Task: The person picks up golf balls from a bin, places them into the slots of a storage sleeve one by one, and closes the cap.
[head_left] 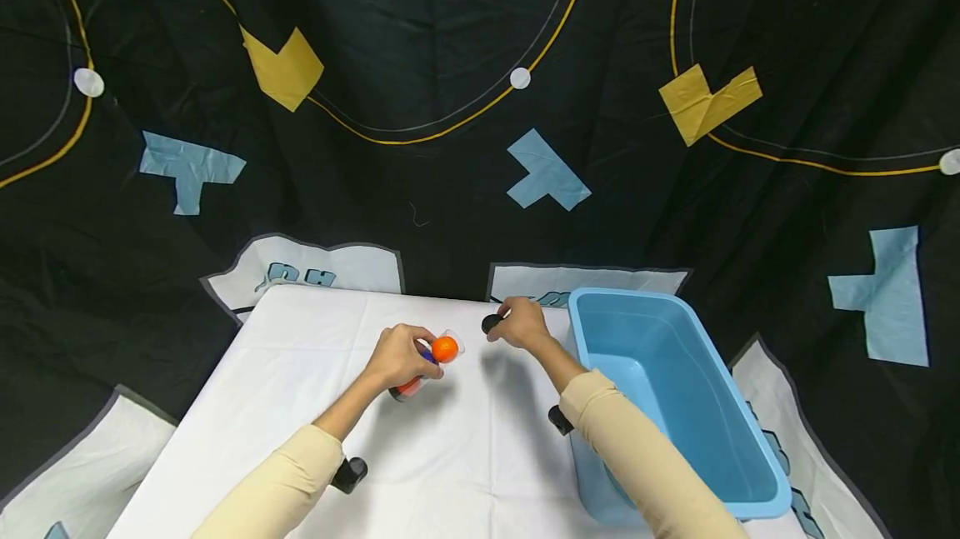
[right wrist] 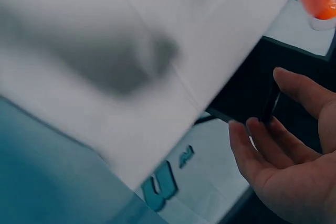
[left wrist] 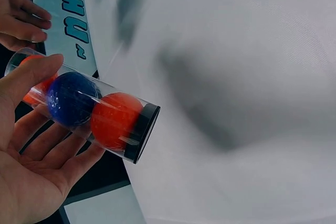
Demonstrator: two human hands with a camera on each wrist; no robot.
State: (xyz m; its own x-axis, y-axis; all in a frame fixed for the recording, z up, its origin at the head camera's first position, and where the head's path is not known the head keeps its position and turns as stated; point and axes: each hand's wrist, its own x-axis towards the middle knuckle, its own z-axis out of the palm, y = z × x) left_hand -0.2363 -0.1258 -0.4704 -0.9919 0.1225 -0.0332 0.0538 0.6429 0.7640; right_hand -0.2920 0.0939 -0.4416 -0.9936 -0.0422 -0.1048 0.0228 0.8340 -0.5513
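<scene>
My left hand grips a clear plastic tube above the table, fingers along one side and thumb across the other. Inside, a blue ball sits between two orange balls, one of them the orange ball beside the black end cap. The tube's other end is uncapped and points toward my right hand, with the second orange ball near it. Thumb and fingertips of my right hand pinch a round black cap, seen edge-on in the right wrist view and apart from the tube.
A light blue plastic tub stands at the table's right side, under and beside my right forearm. White cloth covers the table. Beyond its far edge lies a black printed sheet with blue and yellow tape pieces.
</scene>
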